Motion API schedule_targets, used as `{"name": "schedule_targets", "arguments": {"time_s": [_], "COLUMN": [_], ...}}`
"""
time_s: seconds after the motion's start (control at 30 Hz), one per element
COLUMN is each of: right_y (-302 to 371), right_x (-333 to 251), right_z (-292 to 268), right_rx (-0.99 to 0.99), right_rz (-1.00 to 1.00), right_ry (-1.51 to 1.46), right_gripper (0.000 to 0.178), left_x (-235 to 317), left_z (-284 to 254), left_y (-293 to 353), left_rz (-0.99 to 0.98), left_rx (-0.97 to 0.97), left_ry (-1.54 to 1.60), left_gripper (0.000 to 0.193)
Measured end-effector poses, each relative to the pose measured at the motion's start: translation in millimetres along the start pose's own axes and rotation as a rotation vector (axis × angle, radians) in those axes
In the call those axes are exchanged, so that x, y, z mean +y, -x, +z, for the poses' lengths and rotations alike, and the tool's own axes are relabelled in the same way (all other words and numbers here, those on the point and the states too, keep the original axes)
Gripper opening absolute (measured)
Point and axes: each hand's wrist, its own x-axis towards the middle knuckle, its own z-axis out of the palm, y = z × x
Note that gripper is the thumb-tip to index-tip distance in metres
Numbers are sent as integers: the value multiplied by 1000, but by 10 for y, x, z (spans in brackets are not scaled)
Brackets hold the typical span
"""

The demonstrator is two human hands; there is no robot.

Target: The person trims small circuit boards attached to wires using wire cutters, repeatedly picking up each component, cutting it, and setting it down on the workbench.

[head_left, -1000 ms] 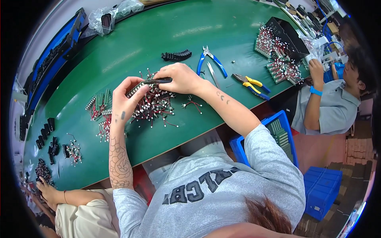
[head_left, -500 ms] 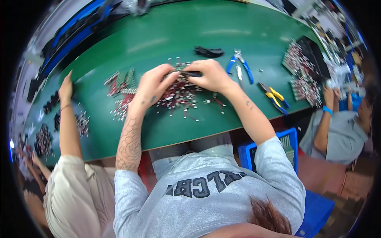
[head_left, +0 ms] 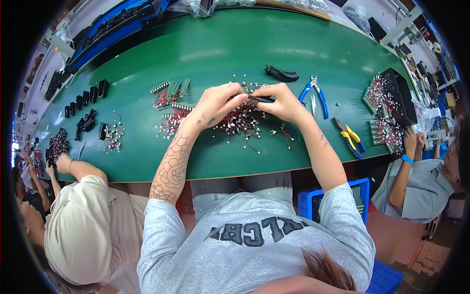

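Note:
My left hand (head_left: 218, 104) and my right hand (head_left: 284, 102) meet fingertip to fingertip over a heap of small white connectors with red and black wires (head_left: 240, 122). A slim black tool (head_left: 262, 99) sits pinched in my right fingers, its tip reaching the left fingertips. My left thumb and forefinger are pressed together; what lies between them is too small to tell. Beside my left wrist are strips of green circuit boards with wires (head_left: 174, 93). One loose wired piece (head_left: 282, 134) lies below my right hand.
Right of my hands lie blue-handled pliers (head_left: 315, 95), yellow-and-blue pliers (head_left: 349, 138) and a curved row of black parts (head_left: 281, 73). Farther right, wired boards lean by a black box (head_left: 399, 95). A blue crate (head_left: 306, 206) stands below the table edge. Co-workers sit on both sides.
The view has shifted, so the table things appear farther right. The left co-worker's arm has come back from the tabletop to a dark pile near the edge. My hands remain together over the heap.

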Motion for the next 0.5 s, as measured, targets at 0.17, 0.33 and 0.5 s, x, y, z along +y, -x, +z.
{"name": "schedule_targets", "arguments": {"time_s": [0.17, 0.33, 0.5], "right_y": [4, 1, -2], "right_x": [34, 42, 31], "right_z": [0, -1, -3], "right_rx": [-32, -56, -71], "right_rz": [32, 43, 42], "right_ry": [-64, -81, -109], "right_gripper": [24, 23, 24], "left_x": [-2, 20, 12], "left_z": [7, -4, -4], "left_y": [-4, 0, 0], "left_rz": [-8, -24, -31], "left_rx": [-8, -38, -56], "left_ry": [44, 87, 124], "left_gripper": [22, 22, 21]}}
